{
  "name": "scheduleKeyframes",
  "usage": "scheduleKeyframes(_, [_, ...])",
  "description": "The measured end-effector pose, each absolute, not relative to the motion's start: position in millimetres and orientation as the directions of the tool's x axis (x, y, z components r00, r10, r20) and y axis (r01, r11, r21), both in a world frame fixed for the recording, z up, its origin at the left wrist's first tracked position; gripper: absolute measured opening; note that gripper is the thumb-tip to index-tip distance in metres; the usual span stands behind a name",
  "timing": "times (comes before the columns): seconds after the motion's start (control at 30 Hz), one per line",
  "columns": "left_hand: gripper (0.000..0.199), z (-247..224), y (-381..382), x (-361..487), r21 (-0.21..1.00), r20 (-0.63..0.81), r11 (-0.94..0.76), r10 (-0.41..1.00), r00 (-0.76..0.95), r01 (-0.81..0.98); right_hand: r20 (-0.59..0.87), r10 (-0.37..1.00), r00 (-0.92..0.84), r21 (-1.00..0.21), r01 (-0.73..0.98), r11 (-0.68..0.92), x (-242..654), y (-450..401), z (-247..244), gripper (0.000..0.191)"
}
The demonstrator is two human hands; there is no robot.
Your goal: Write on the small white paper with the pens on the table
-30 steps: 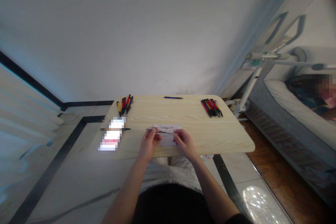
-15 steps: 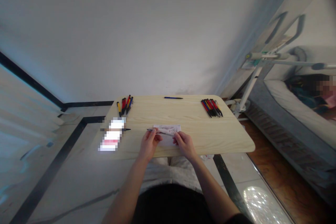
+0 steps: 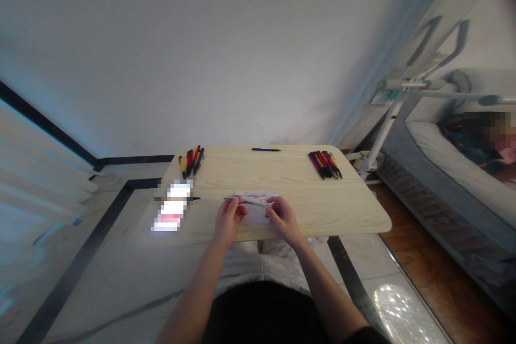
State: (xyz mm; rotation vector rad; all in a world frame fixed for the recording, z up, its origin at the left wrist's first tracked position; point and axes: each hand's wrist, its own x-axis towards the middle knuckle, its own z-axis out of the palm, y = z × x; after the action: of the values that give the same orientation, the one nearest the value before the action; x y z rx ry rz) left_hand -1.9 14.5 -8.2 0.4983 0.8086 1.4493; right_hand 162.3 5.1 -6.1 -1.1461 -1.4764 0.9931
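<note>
A slim silver-grey pen (image 3: 253, 203) lies nearly level between my two hands, above a sheet of white paper (image 3: 258, 217) with dark reddish marks on it. My left hand (image 3: 229, 217) is closed, pinching the pen near its dark left end. At the opposite end, my right hand (image 3: 283, 217) has its thumb and forefinger around the pen, a little spread. How firmly these fingertips grip is too small to tell. Both hands are over the near edge of the pale wooden table (image 3: 342, 209).
Several coloured pens (image 3: 192, 161) lie at the back left, and a tight row of pens (image 3: 324, 165) at the right. A blue pen (image 3: 266, 149) lies at the far edge. A bright blurred-out phone-like screen (image 3: 173, 207) covers part of another dark pen (image 3: 195, 198).
The thumb and forefinger of my right hand have parted slightly at the pen's end. The pen has shifted a touch to the left. My left hand keeps its pinch.
</note>
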Motion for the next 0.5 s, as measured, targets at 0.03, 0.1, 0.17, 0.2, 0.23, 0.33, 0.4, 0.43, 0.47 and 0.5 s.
scheduleKeyframes(0.03, [0.022,-8.6,14.4,-2.0,0.738,-0.18,0.091,0.982,-0.064,-0.668,0.211,0.975,-0.075,-0.961,0.164,0.221,162.4,5.0,-6.7,0.021])
scheduleKeyframes(0.1, [0.022,-9.4,14.2,-2.2,0.741,-0.175,0.09,0.983,-0.062,-0.665,0.208,0.975,-0.074,-0.965,0.146,0.217,162.5,5.2,-7.9,0.019])
scheduleKeyframes(0.17, [0.021,-9.9,14.0,-2.3,0.744,-0.174,0.09,0.983,-0.062,-0.662,0.202,0.977,-0.069,-0.969,0.13,0.21,162.6,5.7,-9.2,0.018])
scheduleKeyframes(0.2, [0.021,-10.0,14.0,-2.4,0.745,-0.175,0.091,0.983,-0.062,-0.66,0.199,0.978,-0.066,-0.971,0.125,0.206,162.6,6.1,-9.8,0.017])
scheduleKeyframes(0.23, [0.022,-10.1,13.9,-2.5,0.747,-0.175,0.091,0.983,-0.062,-0.659,0.194,0.979,-0.065,-0.972,0.123,0.201,162.5,6.4,-10.3,0.017])
scheduleKeyframes(0.33, [0.023,-10.1,13.8,-2.8,0.747,-0.172,0.092,0.983,-0.057,-0.658,0.182,0.981,-0.061,-0.974,0.124,0.188,162.1,7.3,-11.0,0.016])
scheduleKeyframes(0.4, [0.023,-10.0,13.8,-3.0,0.747,-0.169,0.093,0.984,-0.053,-0.658,0.182,0.982,-0.056,-0.975,0.122,0.188,161.8,7.4,-10.7,0.016])
scheduleKeyframes(0.43, [0.023,-9.9,13.8,-3.1,0.748,-0.169,0.093,0.984,-0.053,-0.657,0.184,0.981,-0.053,-0.974,0.121,0.19,161.7,7.3,-10.5,0.016])
scheduleKeyframes(0.47, [0.023,-9.8,13.8,-3.1,0.749,-0.169,0.093,0.984,-0.053,-0.656,0.187,0.981,-0.05,-0.974,0.122,0.192,161.6,7.1,-10.3,0.016])
scheduleKeyframes(0.5, [0.023,-9.7,13.8,-3.1,0.749,-0.171,0.094,0.984,-0.054,-0.656,0.187,0.981,-0.05,-0.973,0.126,0.192,161.5,6.9,-10.1,0.016])
